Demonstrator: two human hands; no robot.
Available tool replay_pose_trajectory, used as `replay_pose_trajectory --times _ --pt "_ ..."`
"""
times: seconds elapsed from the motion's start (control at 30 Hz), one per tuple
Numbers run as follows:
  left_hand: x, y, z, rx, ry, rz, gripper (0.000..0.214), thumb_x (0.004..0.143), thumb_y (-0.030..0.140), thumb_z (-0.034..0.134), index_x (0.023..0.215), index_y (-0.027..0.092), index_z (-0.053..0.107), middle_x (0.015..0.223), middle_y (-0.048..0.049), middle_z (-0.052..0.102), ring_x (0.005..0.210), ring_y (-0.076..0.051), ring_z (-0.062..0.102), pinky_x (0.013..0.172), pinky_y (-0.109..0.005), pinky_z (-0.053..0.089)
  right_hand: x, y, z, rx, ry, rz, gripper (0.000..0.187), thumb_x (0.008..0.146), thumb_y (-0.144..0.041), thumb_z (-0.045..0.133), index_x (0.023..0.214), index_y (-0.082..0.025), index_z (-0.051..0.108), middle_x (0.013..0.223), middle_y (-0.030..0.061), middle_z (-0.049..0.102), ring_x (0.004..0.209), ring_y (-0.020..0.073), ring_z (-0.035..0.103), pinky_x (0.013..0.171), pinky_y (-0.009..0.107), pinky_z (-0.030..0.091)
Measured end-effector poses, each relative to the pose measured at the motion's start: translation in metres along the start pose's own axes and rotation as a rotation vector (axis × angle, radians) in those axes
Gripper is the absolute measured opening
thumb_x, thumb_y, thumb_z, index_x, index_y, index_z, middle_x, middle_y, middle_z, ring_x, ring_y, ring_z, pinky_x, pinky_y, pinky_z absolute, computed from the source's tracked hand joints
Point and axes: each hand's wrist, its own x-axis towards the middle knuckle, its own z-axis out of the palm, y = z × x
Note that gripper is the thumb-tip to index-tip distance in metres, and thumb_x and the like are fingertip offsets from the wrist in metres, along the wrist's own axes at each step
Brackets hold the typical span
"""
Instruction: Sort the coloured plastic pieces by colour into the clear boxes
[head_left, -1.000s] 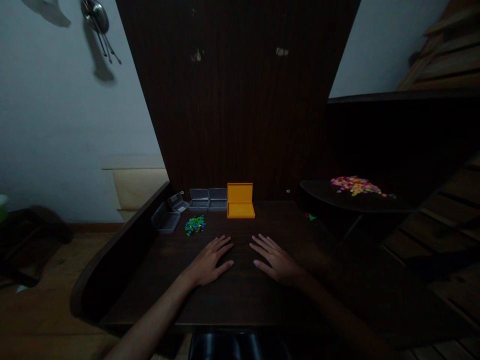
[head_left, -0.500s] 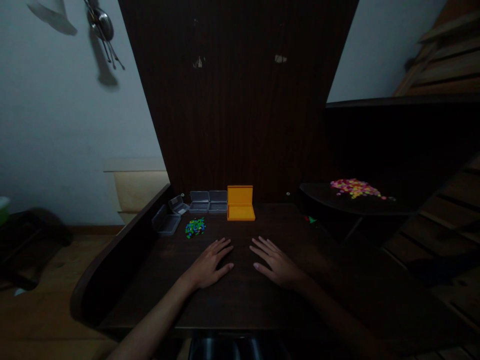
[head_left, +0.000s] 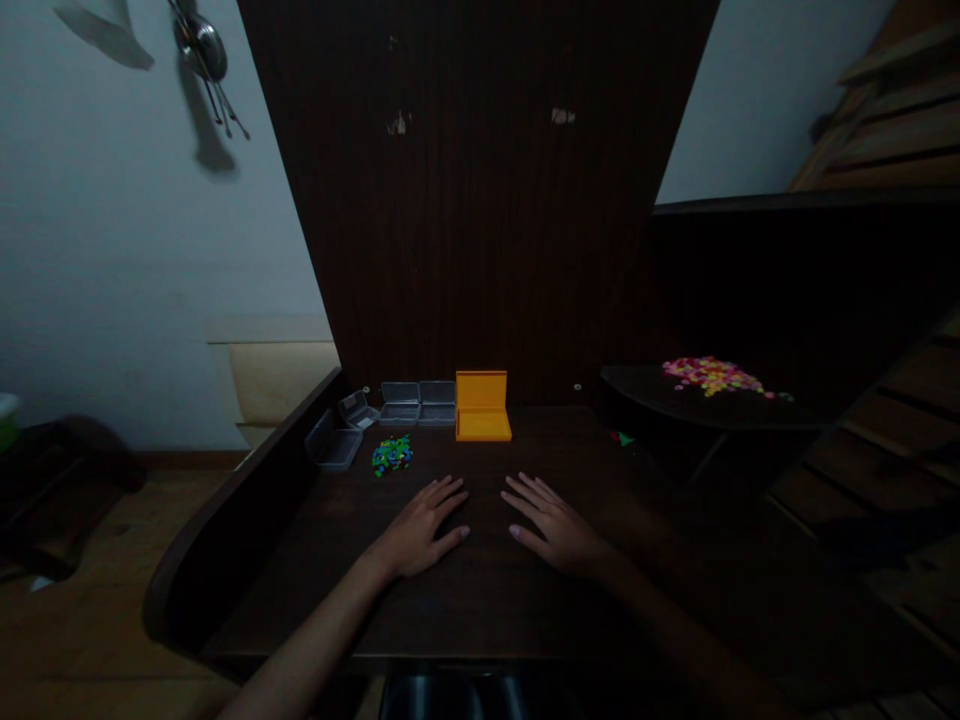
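Both my left hand [head_left: 420, 528] and my right hand [head_left: 553, 528] lie palm down on the dark wooden desk [head_left: 480, 600], fingers spread and holding nothing. Beyond them, against the back panel, stands a yellow box [head_left: 483, 425] with its lid raised. Just past my left hand is a small heap of green and blue pieces [head_left: 392, 455], too small to name. Clear plastic boxes [head_left: 417, 413] with raised lids sit left of the yellow one. Another clear box [head_left: 336, 450] lies open farther left, beside a smaller clear case [head_left: 358, 410].
A raised corner shelf [head_left: 637, 390] on the right bears a pile of pink, yellow and red pieces [head_left: 712, 375]. A few red and green bits [head_left: 622, 438] lie on the desk below it. A raised side board [head_left: 247, 500] borders the desk's left.
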Motion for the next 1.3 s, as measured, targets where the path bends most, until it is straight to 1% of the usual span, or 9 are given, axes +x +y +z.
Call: replay_pose_trajectory --times 0.2,0.43,0.63,0.83,1.0,1.3 --pt "-0.0001 0.0006 -0.0009 -0.006 0.012 0.002 0.054 0.094 0.051 0.041 0.14 0.023 0.044 0.151 -0.0089 0.038 0.143 -0.026 0.03 0.117 -0.049 0.027 0.0005 -0.0016 -0.0023 0.007 -0.006 -0.006 0.057 0.096 -0.052 0.039 0.145 -0.024 0.04 0.155 0.0057 0.029 0.145 0.0259 0.02 0.119 0.051 0.018" --pt "0.0001 0.0015 -0.0019 -0.004 -0.007 -0.005 0.056 0.094 0.052 0.04 0.141 0.021 0.043 0.152 -0.0098 0.036 0.143 -0.027 0.029 0.117 -0.05 0.026 0.0007 -0.0002 -0.0007 -0.005 -0.014 -0.002 0.057 0.096 -0.051 0.039 0.145 -0.023 0.04 0.155 0.006 0.029 0.145 0.0262 0.019 0.119 0.051 0.018" --pt "-0.001 0.0008 0.0011 -0.001 0.032 0.013 0.054 0.094 0.05 0.042 0.14 0.022 0.045 0.152 -0.0094 0.038 0.143 -0.026 0.03 0.117 -0.05 0.027 0.0002 0.0019 0.0011 -0.001 -0.006 -0.008 0.056 0.096 -0.051 0.04 0.145 -0.025 0.039 0.155 0.0053 0.029 0.145 0.0262 0.019 0.119 0.051 0.018" --pt "-0.0006 0.0022 -0.0005 0.019 0.002 -0.003 0.056 0.094 0.052 0.039 0.141 0.021 0.043 0.152 -0.01 0.036 0.143 -0.026 0.028 0.117 -0.048 0.027 0.001 0.0009 0.0 -0.026 -0.013 -0.003 0.056 0.096 -0.051 0.04 0.144 -0.023 0.041 0.155 0.0066 0.03 0.145 0.0261 0.021 0.119 0.05 0.018" --pt "-0.0007 0.0012 0.0001 0.013 0.008 0.013 0.057 0.094 0.051 0.04 0.142 0.02 0.042 0.152 -0.0116 0.037 0.143 -0.027 0.029 0.117 -0.05 0.027 0.0009 0.0012 0.0005 -0.033 -0.005 -0.018 0.057 0.096 -0.051 0.038 0.145 -0.021 0.041 0.155 0.007 0.029 0.145 0.0258 0.02 0.119 0.05 0.019" --pt "-0.0003 0.0011 -0.0016 0.022 -0.014 0.01 0.058 0.094 0.053 0.038 0.141 0.019 0.042 0.152 -0.0113 0.036 0.143 -0.027 0.028 0.117 -0.049 0.027 0.0003 -0.0006 0.0004 -0.02 0.017 -0.017 0.054 0.096 -0.048 0.04 0.144 -0.023 0.042 0.154 0.0074 0.032 0.145 0.0268 0.021 0.118 0.052 0.02"
